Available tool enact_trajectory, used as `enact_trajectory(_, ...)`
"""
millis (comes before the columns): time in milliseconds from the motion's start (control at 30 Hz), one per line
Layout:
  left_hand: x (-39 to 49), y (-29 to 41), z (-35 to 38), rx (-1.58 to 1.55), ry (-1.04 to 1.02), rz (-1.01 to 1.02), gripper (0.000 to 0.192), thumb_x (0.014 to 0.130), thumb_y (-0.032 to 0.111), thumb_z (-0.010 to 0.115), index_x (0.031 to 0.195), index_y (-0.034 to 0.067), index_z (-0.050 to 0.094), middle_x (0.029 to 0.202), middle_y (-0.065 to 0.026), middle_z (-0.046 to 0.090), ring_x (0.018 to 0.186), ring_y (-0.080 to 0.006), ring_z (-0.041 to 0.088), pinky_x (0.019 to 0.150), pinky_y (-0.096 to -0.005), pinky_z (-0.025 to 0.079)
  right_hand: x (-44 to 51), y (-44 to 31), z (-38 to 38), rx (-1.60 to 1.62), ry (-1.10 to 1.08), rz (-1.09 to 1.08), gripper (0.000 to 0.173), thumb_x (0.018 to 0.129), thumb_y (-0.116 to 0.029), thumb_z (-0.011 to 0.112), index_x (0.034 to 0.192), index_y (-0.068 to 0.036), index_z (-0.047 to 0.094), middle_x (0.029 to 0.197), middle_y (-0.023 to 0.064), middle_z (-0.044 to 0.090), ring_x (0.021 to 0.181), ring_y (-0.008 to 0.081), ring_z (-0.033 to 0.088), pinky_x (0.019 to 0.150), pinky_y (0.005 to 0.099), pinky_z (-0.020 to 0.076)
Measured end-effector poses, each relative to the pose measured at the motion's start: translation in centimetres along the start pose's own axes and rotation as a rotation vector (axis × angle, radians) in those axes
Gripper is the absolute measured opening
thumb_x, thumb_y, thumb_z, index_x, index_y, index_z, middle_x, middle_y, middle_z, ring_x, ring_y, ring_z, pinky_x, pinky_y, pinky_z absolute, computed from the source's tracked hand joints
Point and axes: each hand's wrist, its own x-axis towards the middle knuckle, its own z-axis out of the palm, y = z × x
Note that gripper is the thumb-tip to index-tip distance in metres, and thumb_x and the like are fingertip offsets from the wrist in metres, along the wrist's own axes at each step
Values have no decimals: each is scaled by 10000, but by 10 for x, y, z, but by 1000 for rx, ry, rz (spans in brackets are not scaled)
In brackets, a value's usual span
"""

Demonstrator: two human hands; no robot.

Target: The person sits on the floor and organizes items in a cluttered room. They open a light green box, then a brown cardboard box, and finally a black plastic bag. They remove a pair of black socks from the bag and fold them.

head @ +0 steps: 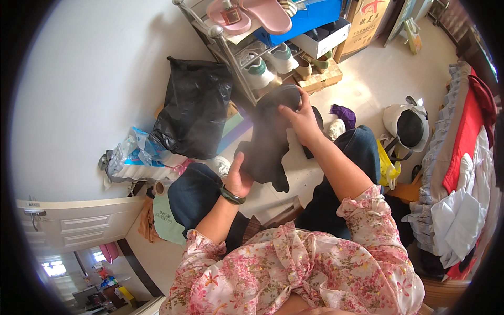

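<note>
Over the floor between my knees I hold what looks like a black boot with a soft, floppy shaft (267,134); it is hazy and partly blurred. My right hand (302,120) grips its foot end, thumb on the near side and fingers around the dark sole. Lower down, my left hand (239,177) holds the loose shaft end, with the thumb up along it and the fingers hidden behind. A dark bangle (232,195) circles my left wrist. Behind my right hand, another black item (317,117), possibly the matching boot, is mostly covered.
A metal shoe rack (240,75) with sneakers and pink slides (267,15) stands ahead. Left of it slumps a black plastic bag (193,110), near wrapped paper rolls (145,165). A purple cloth (343,115) and a white bag (405,124) are on the right, before piled clothes (458,204).
</note>
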Motion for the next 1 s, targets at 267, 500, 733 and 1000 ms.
enact_trajectory(267,-2,6,17,-289,-188,-10,401,912,318,539,1249,103,508,1245,-91,554,1133,-214,530,939,-358,432,-5,-19,2,10,-300,13,756,863,-209,680,1466,-104,237,1204,116,543,1085,174,526,921,311,425)
enact_trajectory(500,1,-30,25,362,-217,117,232,911,230,520,1081,97,603,962,-83,636,888,-170,591,722,-316,464,-18,-1,16,372,-782,231,852,840,-430,678,1472,-72,231,1354,81,465,1216,200,453,1013,352,363)
enact_trajectory(733,9,15,16,212,-18,-82,580,968,485,437,1319,24,428,1146,-95,604,1106,-155,551,877,-313,458,-8,22,23,226,-417,413,794,863,-644,507,1408,-86,358,1298,93,506,1187,214,484,971,397,410)
enact_trajectory(1000,21,22,19,1090,269,417,590,711,281,792,1094,-35,472,942,-120,608,857,-198,601,773,-309,487,-15,60,30,12,-476,524,808,895,-679,388,1453,-110,254,1357,106,436,1222,231,438,979,428,390)
